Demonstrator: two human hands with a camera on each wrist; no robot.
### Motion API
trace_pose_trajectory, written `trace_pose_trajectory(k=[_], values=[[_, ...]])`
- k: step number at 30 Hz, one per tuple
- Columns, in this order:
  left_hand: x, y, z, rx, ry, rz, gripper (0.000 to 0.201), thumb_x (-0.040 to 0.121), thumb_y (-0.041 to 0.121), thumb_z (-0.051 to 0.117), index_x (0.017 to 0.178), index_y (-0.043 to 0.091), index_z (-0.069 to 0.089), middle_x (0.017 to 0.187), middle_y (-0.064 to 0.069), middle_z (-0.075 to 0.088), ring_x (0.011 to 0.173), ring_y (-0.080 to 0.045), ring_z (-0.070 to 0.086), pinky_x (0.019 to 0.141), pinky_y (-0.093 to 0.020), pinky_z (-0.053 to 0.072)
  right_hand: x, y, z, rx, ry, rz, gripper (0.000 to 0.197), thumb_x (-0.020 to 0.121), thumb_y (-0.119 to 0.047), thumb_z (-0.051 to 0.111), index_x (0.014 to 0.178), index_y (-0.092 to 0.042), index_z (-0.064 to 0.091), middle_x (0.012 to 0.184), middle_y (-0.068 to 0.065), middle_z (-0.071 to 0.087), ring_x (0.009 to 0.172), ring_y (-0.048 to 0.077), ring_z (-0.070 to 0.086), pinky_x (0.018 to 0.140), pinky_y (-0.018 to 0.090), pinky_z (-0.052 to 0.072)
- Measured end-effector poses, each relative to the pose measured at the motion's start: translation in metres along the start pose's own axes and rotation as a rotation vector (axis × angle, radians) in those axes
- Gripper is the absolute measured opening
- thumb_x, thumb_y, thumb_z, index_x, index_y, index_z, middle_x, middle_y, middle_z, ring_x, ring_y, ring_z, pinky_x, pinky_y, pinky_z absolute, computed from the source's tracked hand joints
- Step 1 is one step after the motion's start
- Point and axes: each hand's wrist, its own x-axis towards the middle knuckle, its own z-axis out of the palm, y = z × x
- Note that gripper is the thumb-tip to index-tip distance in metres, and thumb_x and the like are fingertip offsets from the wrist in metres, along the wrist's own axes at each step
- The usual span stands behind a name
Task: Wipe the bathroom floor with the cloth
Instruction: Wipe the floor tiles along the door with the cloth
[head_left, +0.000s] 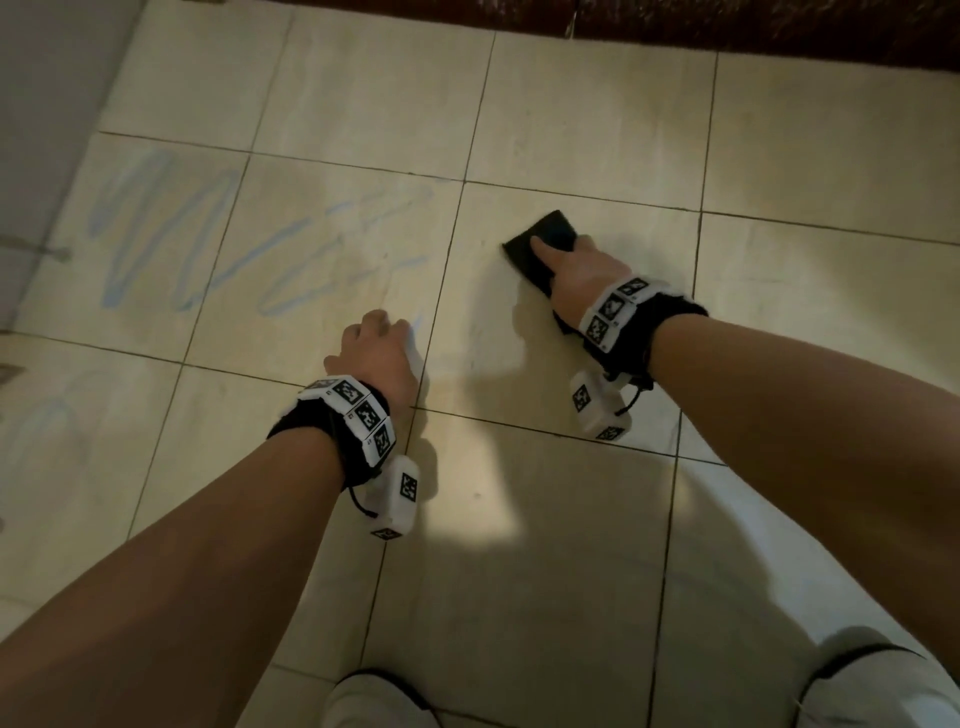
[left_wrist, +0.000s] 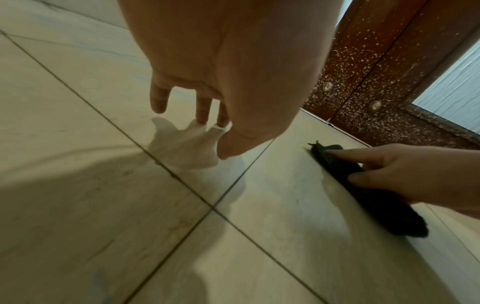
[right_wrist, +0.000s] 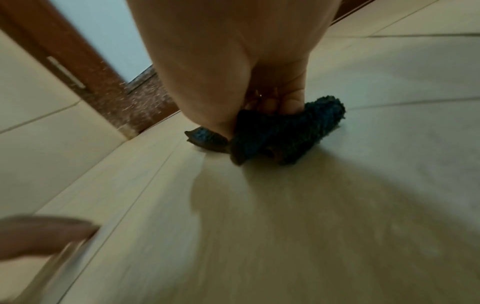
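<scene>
**Right hand pressing the cloth flat while the left props the body**

From the head view, the right hand is bearing down on the dark cloth, which is lying on a pale tile of the bathroom floor not far from the brown door threshold. The index finger is stretching forward over the fabric, probably to spread pressure across it. The left hand is resting on the next tile to the left, likely as a support for the crouch. Blue streaks are lying further left, well apart from the cloth, so that patch looks unwiped.

In the left wrist view, the left fingers are hanging relaxed, tips touching the floor and holding nothing. The cloth is showing as a thin dark strip under the right hand's extended finger and thumb.

In the right wrist view, the right fingers are curling into the bunched cloth, gripping it against the tile so it should not slip as it slides.
</scene>
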Motion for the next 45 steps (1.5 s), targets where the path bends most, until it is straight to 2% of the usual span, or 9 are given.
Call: trace_pose_trajectory(k=[5, 10, 15, 18, 24, 32, 35, 40, 45], values=[[0.005, 0.001, -0.004, 0.064, -0.047, -0.016, 0.057, 0.089, 0.015, 0.055, 0.142, 0.027, 0.038, 0.157, 0.000, 0.014, 0.140, -0.029, 0.022, 0.102, -0.052, 0.036, -0.024, -0.046, 0.020, -0.091, -0.078, -0.135, 0.071, 0.098, -0.026, 0.049, 0.156, -0.042, 0.010, 0.147, 0.014, 0.029, 0.113, 0.035, 0.053, 0.077, 0.037, 0.045], [0.010, -0.003, -0.009, 0.092, -0.074, 0.007, 0.054, 0.093, 0.014, 0.047, 0.146, 0.023, 0.038, 0.157, -0.004, 0.016, 0.139, -0.034, 0.027, 0.108, -0.055, 0.034, -0.062, -0.072, 0.055, -0.166, -0.144, -0.291, 0.078, 0.095, -0.025, 0.056, 0.155, -0.042, 0.011, 0.140, 0.011, 0.034, 0.116, 0.030, 0.051, 0.085, 0.038, 0.044], [0.011, 0.000, -0.004, 0.047, -0.056, -0.001, 0.049, 0.090, 0.009, 0.047, 0.138, 0.021, 0.046, 0.156, -0.006, 0.020, 0.136, -0.037, 0.029, 0.108, -0.052, 0.033, -0.083, -0.057, 0.073, -0.139, -0.148, -0.305, 0.082, 0.091, -0.021, 0.062, 0.153, -0.045, 0.015, 0.135, 0.005, 0.037, 0.113, 0.025, 0.051, 0.077, 0.036, 0.043], [0.012, 0.000, -0.002, 0.062, -0.057, 0.006, 0.046, 0.089, 0.008, 0.046, 0.135, 0.019, 0.047, 0.154, -0.009, 0.021, 0.133, -0.040, 0.032, 0.108, -0.053, 0.035, -0.087, -0.026, 0.075, -0.117, -0.099, -0.308, 0.069, 0.097, -0.026, 0.054, 0.151, -0.050, 0.019, 0.145, 0.003, 0.034, 0.120, 0.026, 0.051, 0.078, 0.034, 0.039], [0.012, -0.004, -0.001, 0.081, -0.083, 0.029, 0.048, 0.091, 0.011, 0.048, 0.138, 0.015, 0.041, 0.154, -0.011, 0.020, 0.131, -0.042, 0.034, 0.105, -0.045, 0.037, -0.086, 0.060, 0.057, -0.017, 0.115, -0.135, 0.053, 0.101, -0.032, 0.046, 0.146, -0.056, 0.028, 0.132, 0.002, 0.046, 0.102, 0.027, 0.059, 0.077, 0.033, 0.049], [0.009, -0.006, -0.001, 0.055, -0.090, 0.037, 0.052, 0.090, 0.010, 0.051, 0.141, 0.015, 0.041, 0.155, -0.010, 0.020, 0.134, -0.039, 0.032, 0.106, -0.043, 0.037, -0.075, 0.122, 0.028, -0.011, 0.148, 0.142, 0.057, 0.103, -0.029, 0.040, 0.152, -0.047, 0.020, 0.132, 0.007, 0.046, 0.090, 0.025, 0.054, 0.072, 0.034, 0.049], [0.011, -0.008, 0.001, 0.019, -0.073, 0.019, 0.055, 0.088, 0.011, 0.051, 0.141, 0.022, 0.042, 0.158, -0.005, 0.018, 0.137, -0.037, 0.030, 0.109, -0.049, 0.036, -0.088, 0.100, 0.040, -0.106, 0.083, 0.065, 0.065, 0.101, -0.025, 0.045, 0.154, -0.044, 0.014, 0.136, 0.004, 0.043, 0.097, 0.027, 0.059, 0.077, 0.037, 0.055], [0.017, 0.000, -0.004, 0.066, -0.030, -0.018, 0.045, 0.092, 0.017, 0.049, 0.136, 0.020, 0.049, 0.149, -0.006, 0.030, 0.127, -0.038, 0.040, 0.103, -0.051, 0.042, -0.101, 0.052, 0.074, -0.152, 0.014, -0.203, 0.069, 0.099, -0.024, 0.049, 0.154, -0.041, 0.013, 0.136, 0.007, 0.041, 0.103, 0.029, 0.059, 0.071, 0.035, 0.047], [0.015, 0.009, -0.002, 0.086, -0.011, -0.105, 0.045, 0.092, 0.017, 0.050, 0.137, 0.019, 0.046, 0.147, -0.006, 0.032, 0.126, -0.038, 0.042, 0.102, -0.053, 0.039, -0.077, 0.030, 0.067, -0.136, 0.024, -0.253, 0.069, 0.097, -0.025, 0.054, 0.152, -0.046, 0.019, 0.136, 0.004, 0.043, 0.106, 0.026, 0.059, 0.074, 0.035, 0.048]])
